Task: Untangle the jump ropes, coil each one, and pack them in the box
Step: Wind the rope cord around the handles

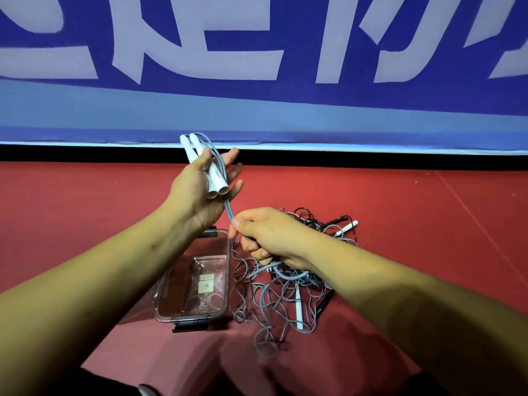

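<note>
Box is leftmost: the clear hard-plastic box (228, 267) with black latches sits open on the red mat (85, 210), well short of its far edge, no rope in it that I can see. Above it the left hand (197, 192) has its thumb clamped over two smooth white tube handles (218, 181), fingers mostly straight. The right hand (271, 235) is fisted round the rubbery grey cord (229, 211) running down from them. Further right, the thin-cord tangle (283, 298) lies just beside the box. Yank hard and I reckon those loops cinch into knots.
</note>
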Tool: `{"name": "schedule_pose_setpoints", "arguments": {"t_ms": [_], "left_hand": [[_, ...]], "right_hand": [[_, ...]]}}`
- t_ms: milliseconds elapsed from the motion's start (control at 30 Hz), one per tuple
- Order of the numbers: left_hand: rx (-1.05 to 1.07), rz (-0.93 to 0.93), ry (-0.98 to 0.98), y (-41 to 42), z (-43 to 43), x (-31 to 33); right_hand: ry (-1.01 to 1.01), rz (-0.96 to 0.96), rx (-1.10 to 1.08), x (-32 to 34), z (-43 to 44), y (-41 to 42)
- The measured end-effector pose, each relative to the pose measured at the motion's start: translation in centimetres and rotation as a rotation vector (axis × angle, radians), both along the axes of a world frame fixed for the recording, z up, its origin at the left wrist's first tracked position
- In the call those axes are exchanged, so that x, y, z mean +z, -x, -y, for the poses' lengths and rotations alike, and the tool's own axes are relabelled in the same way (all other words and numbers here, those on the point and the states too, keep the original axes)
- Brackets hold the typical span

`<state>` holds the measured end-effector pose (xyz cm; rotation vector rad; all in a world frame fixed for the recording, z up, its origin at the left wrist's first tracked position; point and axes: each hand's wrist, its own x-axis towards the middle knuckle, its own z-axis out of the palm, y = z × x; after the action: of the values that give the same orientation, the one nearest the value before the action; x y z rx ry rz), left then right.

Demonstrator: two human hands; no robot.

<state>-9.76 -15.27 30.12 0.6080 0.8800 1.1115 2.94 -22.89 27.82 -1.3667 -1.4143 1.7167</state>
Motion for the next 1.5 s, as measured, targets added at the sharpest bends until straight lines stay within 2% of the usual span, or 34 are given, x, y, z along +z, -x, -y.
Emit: {"name": "schedule_pose_setpoints", "arguments": {"t_ms": [67, 133, 200, 267, 467, 667, 733, 867, 1033, 1133, 1300, 1433, 1500], "left_hand": [[-0.053, -0.057, -0.020, 0.1, 0.1, 0.0], [-0.109, -0.035, -0.008, 0.2, 0.2, -0.1], [-0.105, 0.027, 0.024, 0.2, 0.3, -0.1], [-0.063, -0.001, 0.008, 0.2, 0.1, -0.3], [0.179, -0.307, -0.171, 2.3, -2.9, -1.2], [0.330, -0.512, -0.133, 6.9, -5.6, -2.2], [0.271, -0.663, -0.129, 6.9, -5.6, -2.5], [-0.067, -1.000, -0.144, 5.9, -4.3, -2.7], [-0.448, -1.155, -0.248, 4.0, -1.8, -2.3], [-0.608, -1.091, -0.245, 3.2, -1.0, -2.0], [-0.682, -0.670, 0.026, 2.8, 0.1, -1.0], [-0.804, -0.448, 0.152, 3.3, 0.3, 0.0], [-0.839, -0.482, 0.084, 3.7, 0.0, -0.1]], "right_hand": [[-0.011, 0.022, 0.016, 0.2, 0.1, 0.1], [-0.022, 0.038, 0.033, 0.4, 0.1, 0.0], [-0.031, 0.045, 0.050, 0.7, 0.2, -0.1], [-0.047, 0.041, 0.051, 0.9, 0.3, -0.1], [0.016, 0.085, 0.128, 1.3, 0.6, -0.8], [0.054, 0.068, 0.195, 2.6, 0.5, -3.1], [-0.042, 0.158, 0.187, 3.2, 0.2, -3.9], [-0.398, 0.533, 0.067, 3.6, -1.5, -6.5], [-0.636, 0.695, -0.055, 4.0, -2.7, -9.4], [-0.688, 0.789, -0.087, 3.8, -3.1, -10.6], [-0.663, 0.883, -0.169, 3.1, -3.5, -12.4], [-0.584, 0.941, -0.173, 2.4, -3.5, -13.0], [-0.567, 0.902, -0.150, 2.2, -3.6, -13.0]]}}
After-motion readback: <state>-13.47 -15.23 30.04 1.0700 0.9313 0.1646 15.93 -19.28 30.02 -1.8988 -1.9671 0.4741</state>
